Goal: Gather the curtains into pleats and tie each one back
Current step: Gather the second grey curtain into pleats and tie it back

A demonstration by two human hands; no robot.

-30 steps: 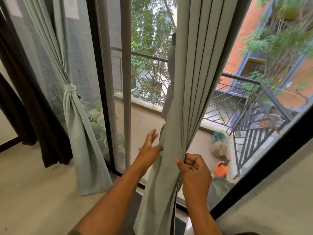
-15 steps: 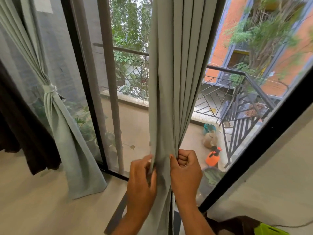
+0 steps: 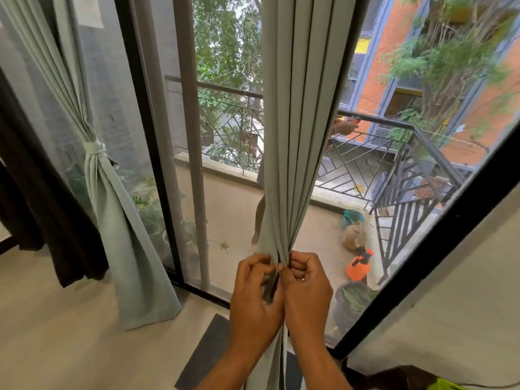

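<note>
Hands, left (image 3: 254,301) and right (image 3: 306,295), pinch the curtain (image 3: 292,142) together. Left of them hangs a tied curtain (image 3: 112,198); a mat (image 3: 208,353) lies below.

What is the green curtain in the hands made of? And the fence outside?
The curtain looks like a thick, matte woven cloth: it falls in soft, even folds and bunches where the left hand and right hand pinch it. The balcony railing is probably dark painted metal: thin, straight, rigid bars.

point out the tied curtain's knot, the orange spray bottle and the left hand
tied curtain's knot (image 3: 94,148), head view, on the wrapped band
orange spray bottle (image 3: 357,269), head view, on its orange body
left hand (image 3: 254,298), head view, on its back
</note>
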